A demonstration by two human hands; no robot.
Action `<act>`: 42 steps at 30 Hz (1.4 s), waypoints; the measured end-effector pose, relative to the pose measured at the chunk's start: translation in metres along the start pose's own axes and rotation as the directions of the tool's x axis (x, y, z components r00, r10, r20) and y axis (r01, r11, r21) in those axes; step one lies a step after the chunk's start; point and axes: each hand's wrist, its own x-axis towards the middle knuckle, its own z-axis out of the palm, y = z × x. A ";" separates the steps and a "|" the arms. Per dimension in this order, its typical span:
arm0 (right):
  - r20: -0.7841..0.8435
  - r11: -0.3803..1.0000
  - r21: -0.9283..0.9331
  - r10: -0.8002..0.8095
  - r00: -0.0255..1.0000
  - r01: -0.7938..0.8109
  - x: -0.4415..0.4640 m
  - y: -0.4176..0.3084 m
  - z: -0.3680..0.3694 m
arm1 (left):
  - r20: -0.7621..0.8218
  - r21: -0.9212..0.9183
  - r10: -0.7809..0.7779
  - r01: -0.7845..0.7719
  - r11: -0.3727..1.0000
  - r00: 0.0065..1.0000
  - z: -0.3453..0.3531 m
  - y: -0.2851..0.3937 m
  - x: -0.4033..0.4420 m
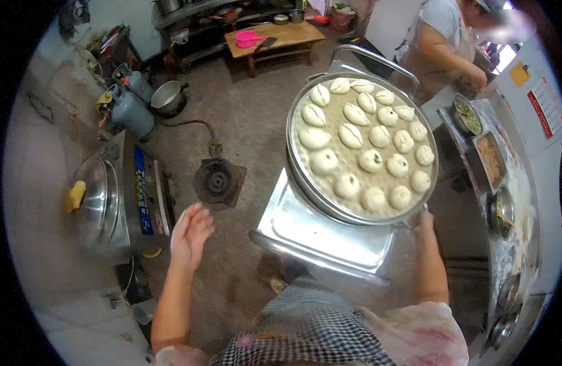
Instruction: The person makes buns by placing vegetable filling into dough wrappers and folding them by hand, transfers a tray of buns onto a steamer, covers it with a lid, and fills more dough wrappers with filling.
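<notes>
A round metal steamer tray (300,160) full of white steamed buns (378,136) sits on a stainless steel trolley (330,236) in front of me. Some buns are pleated round, others folded long. My right hand (425,230) is at the tray's near right edge, closed around its side handle; the fingers are partly hidden and blurred. My left hand (192,235) hangs in the air left of the trolley, fingers stretched out and nothing in them. Just beyond it on the floor is a black gas burner (216,178).
Gas cylinders (132,110) and a metal pot (169,99) stand at the left. A low wooden table (287,38) is at the back. A co-worker (439,49) stands at the floured worktable (511,244) on the right, with filling bowls (467,117).
</notes>
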 end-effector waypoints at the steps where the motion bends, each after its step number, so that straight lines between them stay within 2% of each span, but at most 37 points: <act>1: 0.008 0.976 0.136 -0.175 0.985 0.172 0.024 0.002 -0.009 | -0.090 0.091 0.004 0.004 0.996 0.996 0.018 0.001 0.028; 3: -0.020 0.973 0.015 -0.229 0.973 0.229 0.060 -0.015 -0.021 | -0.037 0.081 -0.069 0.072 0.994 0.997 0.039 -0.005 0.099; 4: 0.010 0.968 -0.078 -0.239 0.971 0.239 0.039 -0.043 -0.007 | 0.005 0.047 -0.093 0.093 0.995 0.996 0.056 -0.014 0.139; 5: 0.029 0.912 -0.253 -0.327 0.945 0.323 0.053 -0.050 -0.012 | -0.009 0.009 -0.136 0.136 0.991 0.991 0.065 -0.024 0.178; 7: 0.084 0.777 -0.413 -0.488 0.869 0.476 0.216 -0.013 -0.072 | 0.001 0.072 -0.179 0.178 0.981 0.984 0.088 -0.044 0.244; 10: 0.202 0.522 -0.634 -0.599 0.775 0.570 0.215 -0.032 -0.075 | 0.027 0.126 -0.230 0.225 0.966 0.973 0.127 -0.078 0.326; 13: 0.118 0.567 -0.647 -0.586 0.802 0.510 0.227 -0.034 -0.072 | 0.063 0.021 -0.255 0.254 0.967 0.965 0.159 -0.114 0.380; 14: 0.183 0.742 -0.366 -0.535 0.825 0.562 0.220 -0.033 -0.071 | 0.078 -0.014 -0.263 0.265 0.964 0.962 0.167 -0.122 0.386; 17: 0.166 0.765 -0.390 -0.489 0.856 0.513 0.145 -0.060 -0.042 | 0.054 -0.162 -0.324 0.328 0.931 0.945 0.185 -0.128 0.387; 19: 0.228 0.545 -0.529 -0.646 0.728 0.650 0.171 -0.060 -0.063 | -0.002 -0.218 -0.345 0.336 0.916 0.939 0.188 -0.125 0.388; 21: 0.278 0.667 -0.395 -0.569 0.774 0.632 0.178 -0.072 -0.064 | -0.048 -0.159 -0.325 0.314 0.936 0.944 0.190 -0.115 0.374; 22: 0.304 0.666 -0.369 -0.572 0.761 0.648 0.189 -0.079 -0.064 | -0.081 -0.178 -0.313 0.295 0.939 0.946 0.188 -0.112 0.369; 25: 0.389 0.610 -0.306 -0.621 0.681 0.731 0.221 -0.099 -0.045 | -0.063 -0.192 -0.220 0.205 0.960 0.973 0.174 -0.102 0.357; 27: 0.446 0.580 -0.236 -0.648 0.617 0.779 0.248 -0.107 -0.024 | -0.161 -0.091 -0.126 0.113 0.989 0.979 0.172 -0.084 0.330; 30: 0.541 0.568 -0.102 -0.658 0.525 0.817 0.292 -0.106 0.018 | -0.225 -0.037 0.042 -0.052 0.998 0.974 0.166 -0.065 0.297; 31: 0.574 0.566 -0.052 -0.657 0.489 0.823 0.307 -0.104 0.032 | -0.199 -0.110 0.083 -0.106 0.988 0.976 0.165 -0.061 0.283; 33: 0.632 0.613 0.040 -0.627 0.455 0.789 0.342 -0.086 0.064 | -0.261 -0.082 0.124 -0.151 0.985 0.957 0.190 -0.064 0.237; 35: 0.691 0.678 0.144 -0.590 0.418 0.720 0.348 -0.076 0.101 | -0.264 0.014 0.245 -0.250 0.968 0.933 0.188 -0.053 0.206; 37: 0.769 0.766 0.104 -0.466 0.437 0.634 0.358 -0.066 0.149 | -0.355 0.054 0.348 -0.352 0.934 0.868 0.216 -0.053 0.158; 38: 0.816 0.844 0.169 -0.409 0.408 0.509 0.328 -0.066 0.154 | -0.418 0.122 0.393 -0.378 0.918 0.819 0.231 -0.061 0.134; 39: 0.840 0.900 0.246 -0.382 0.385 0.359 0.308 -0.060 0.175 | -0.439 0.202 0.445 -0.397 0.895 0.781 0.239 -0.068 0.143; 41: 0.813 0.958 0.264 -0.283 0.509 0.112 0.382 -0.050 0.182 | -0.488 0.175 0.470 -0.445 0.878 0.735 0.278 -0.124 0.114; 42: 0.837 0.909 0.286 -0.392 0.382 0.304 0.402 -0.059 0.157 | -0.546 0.202 0.483 -0.452 0.869 0.685 0.319 -0.166 0.102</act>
